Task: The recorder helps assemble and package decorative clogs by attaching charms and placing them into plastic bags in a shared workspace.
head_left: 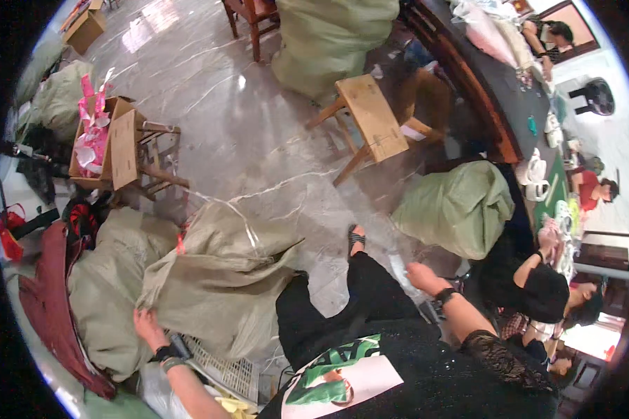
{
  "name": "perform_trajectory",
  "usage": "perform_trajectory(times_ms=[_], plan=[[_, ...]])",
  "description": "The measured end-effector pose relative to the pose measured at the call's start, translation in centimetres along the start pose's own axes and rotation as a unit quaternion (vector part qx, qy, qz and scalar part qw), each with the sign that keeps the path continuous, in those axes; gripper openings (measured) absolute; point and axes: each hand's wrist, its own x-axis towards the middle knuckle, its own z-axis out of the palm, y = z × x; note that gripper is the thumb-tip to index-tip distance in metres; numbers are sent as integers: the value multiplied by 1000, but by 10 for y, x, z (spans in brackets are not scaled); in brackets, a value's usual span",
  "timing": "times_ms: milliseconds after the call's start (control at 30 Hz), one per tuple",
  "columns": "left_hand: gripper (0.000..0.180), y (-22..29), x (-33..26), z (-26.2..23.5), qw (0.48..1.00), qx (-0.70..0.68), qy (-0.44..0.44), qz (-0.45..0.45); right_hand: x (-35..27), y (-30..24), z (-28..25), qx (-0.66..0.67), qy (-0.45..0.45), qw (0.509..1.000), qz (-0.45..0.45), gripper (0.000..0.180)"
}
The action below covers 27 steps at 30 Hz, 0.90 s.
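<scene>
Head view: the left hand (145, 327) grips a fold at the lower edge of the big grey-green woven sack (220, 283) slumped on the floor before the person's knees, fingers bunched into the cloth, while the right hand (421, 276) hangs free and loosely spread above the marble floor (258, 150), holding nothing. The sack leans against a second full sack (108, 279), with a white plastic crate (220, 366) just beneath. Judgement: the grip would hold better with cloth gathered deep in the fist and the free hand brought across to share the load, since slack weave slips.
</scene>
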Motion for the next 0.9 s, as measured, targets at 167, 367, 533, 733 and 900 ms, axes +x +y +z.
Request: perform_trajectory(times_ms=[167,367,533,733,900], plan=[[47,-1,-50,65,988,141,-10,62,-12,90,-54,-44,-153,987,8,22],[53,32,-98,89,907,409,-51,84,8,137,-110,158,63,985,5,22],[56,-58,-149,250,781,591,-195,52,-33,192,-133,163,154,974,31,22],[62,-101,-173,366,612,642,-434,-159,-34,214,-171,15,27,998,48,17],[51,-110,-211,501,488,682,-513,182,-60,197,-87,213,-120,969,-34,24]])
